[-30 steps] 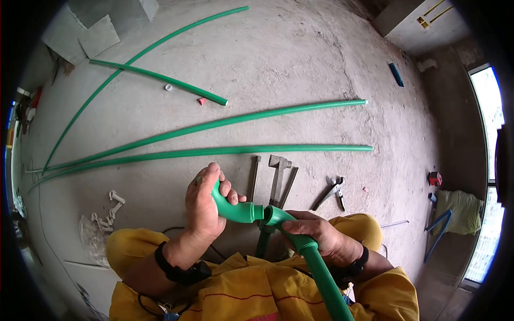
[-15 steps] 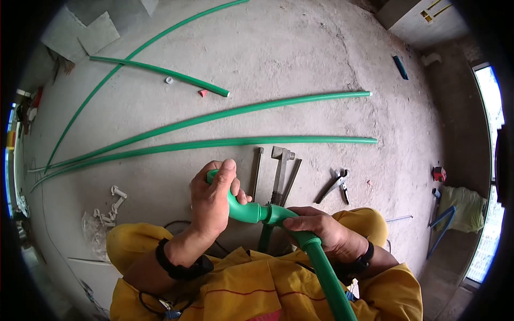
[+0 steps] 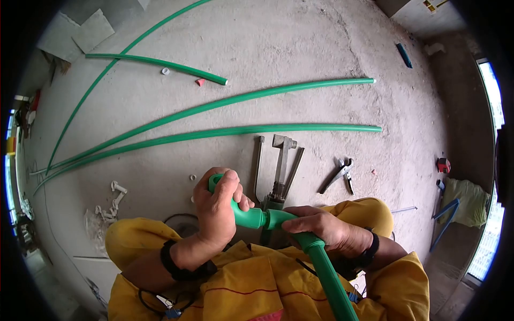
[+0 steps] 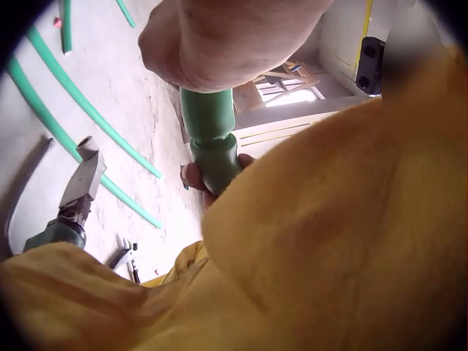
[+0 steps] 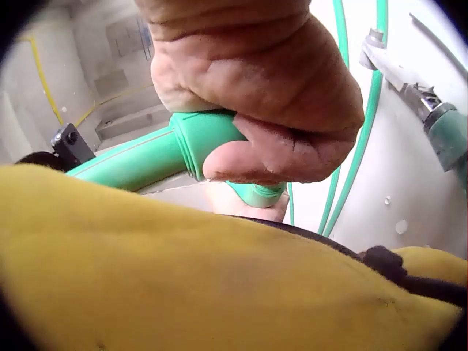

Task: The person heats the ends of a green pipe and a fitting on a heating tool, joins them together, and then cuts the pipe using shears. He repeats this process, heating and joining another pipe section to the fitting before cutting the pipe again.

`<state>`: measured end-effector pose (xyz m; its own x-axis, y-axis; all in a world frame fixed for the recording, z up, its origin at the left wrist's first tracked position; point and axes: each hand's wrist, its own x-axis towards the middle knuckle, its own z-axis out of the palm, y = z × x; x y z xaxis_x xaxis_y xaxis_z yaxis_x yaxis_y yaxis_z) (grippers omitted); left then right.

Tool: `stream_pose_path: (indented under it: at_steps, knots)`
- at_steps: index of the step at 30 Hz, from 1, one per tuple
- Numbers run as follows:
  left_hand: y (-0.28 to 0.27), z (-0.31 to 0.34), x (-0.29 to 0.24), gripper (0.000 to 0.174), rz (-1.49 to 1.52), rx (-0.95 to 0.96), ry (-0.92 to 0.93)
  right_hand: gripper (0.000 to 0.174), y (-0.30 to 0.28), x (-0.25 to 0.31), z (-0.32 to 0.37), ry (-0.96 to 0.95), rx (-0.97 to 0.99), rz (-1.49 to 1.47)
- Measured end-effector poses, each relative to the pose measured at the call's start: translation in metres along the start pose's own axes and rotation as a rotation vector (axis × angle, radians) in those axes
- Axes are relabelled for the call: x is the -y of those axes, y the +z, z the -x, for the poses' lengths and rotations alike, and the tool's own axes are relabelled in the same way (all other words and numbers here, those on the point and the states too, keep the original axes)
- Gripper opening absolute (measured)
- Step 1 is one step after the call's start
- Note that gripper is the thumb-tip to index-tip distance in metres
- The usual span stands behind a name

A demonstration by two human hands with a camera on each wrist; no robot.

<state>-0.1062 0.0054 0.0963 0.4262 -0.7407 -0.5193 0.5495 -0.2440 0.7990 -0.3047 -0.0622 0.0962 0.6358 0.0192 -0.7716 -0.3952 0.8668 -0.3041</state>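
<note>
In the head view my left hand (image 3: 214,208) grips a green curved pipe fitting (image 3: 249,218), thumb along its top, the open end showing above the fingers. My right hand (image 3: 324,229) grips a green elbow (image 3: 309,242), from which a straight green pipe (image 3: 333,283) runs down past my lap. The end of the curved fitting sits in the mouth of the elbow. In the left wrist view, the curved fitting (image 4: 207,113) and the elbow (image 4: 214,164) meet in line. My right thumb and fingers wrap the elbow (image 5: 205,139) in the right wrist view.
A pipe fusion iron (image 3: 281,160) with a green body stands before my knees, between metal legs. Pliers (image 3: 338,175) lie to its right. Long green pipes (image 3: 241,131) cross the concrete floor ahead. White fittings (image 3: 116,198) lie left, a red tape measure (image 3: 443,165) right.
The curved fitting and elbow came together; the gap between them has closed, with the fitting's narrow end now inside the elbow. Both hands keep their grip. The head view has shifted slightly.
</note>
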Motion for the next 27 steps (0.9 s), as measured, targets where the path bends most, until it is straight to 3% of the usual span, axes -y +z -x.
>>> stream_pose_path:
  at_steps: [9, 23, 27]
  knots:
    - [0.005, 0.006, 0.005, 0.015, 0.081, -0.069, -0.026, 0.040, 0.007, 0.012, 0.002, 0.018, 0.033, 0.061]
    - [0.010, -0.005, 0.005, 0.019, 0.156, -0.131, -0.108, 0.033, 0.009, 0.020, -0.001, 0.016, 0.022, 0.185]
    - [0.012, -0.007, 0.003, 0.022, 0.060, -0.118, -0.148, 0.032, 0.011, 0.022, 0.000, 0.023, 0.036, 0.165]
